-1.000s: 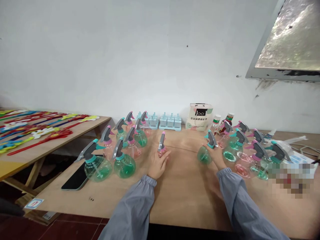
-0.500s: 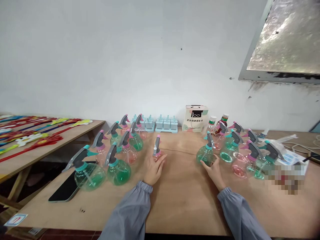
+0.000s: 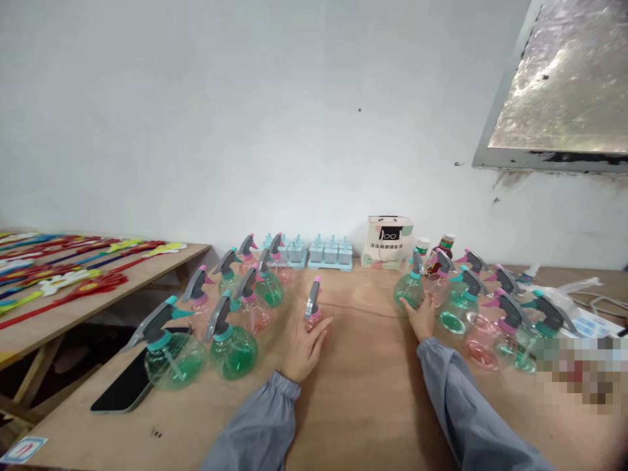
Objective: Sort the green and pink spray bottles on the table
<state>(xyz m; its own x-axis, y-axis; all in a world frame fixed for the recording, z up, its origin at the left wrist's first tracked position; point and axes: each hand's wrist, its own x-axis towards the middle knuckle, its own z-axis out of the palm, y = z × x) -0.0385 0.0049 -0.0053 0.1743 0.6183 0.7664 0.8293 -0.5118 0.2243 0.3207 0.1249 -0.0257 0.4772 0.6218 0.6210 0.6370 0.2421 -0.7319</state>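
My left hand [image 3: 305, 347] is wrapped round a pink spray bottle [image 3: 314, 315] with a grey and pink trigger head, standing upright on the wooden table. The palm and fingers hide most of its round body. Farther off to the right, my right hand [image 3: 420, 316] has its thumb and fingers round a green spray bottle [image 3: 407, 288], also upright. Just right of that hand stands a group of pink and green bottles, among them a green spray bottle [image 3: 454, 314]. To the left of my left hand is another group, with a green spray bottle [image 3: 234, 353] nearest.
A black phone [image 3: 122, 386] lies at the left under a spray bottle. Along the wall stand light blue ice-pop moulds [image 3: 330, 252] and a paper bag [image 3: 385, 243]. A plastic bag [image 3: 564, 288] and cables lie at right. Colourful hand-shaped sticks [image 3: 83, 288] cover the neighbouring table.
My right hand has moved the green spray bottle away from me, closer to the right-hand group. My left hand stays on the pink bottle. The view has shifted slightly.
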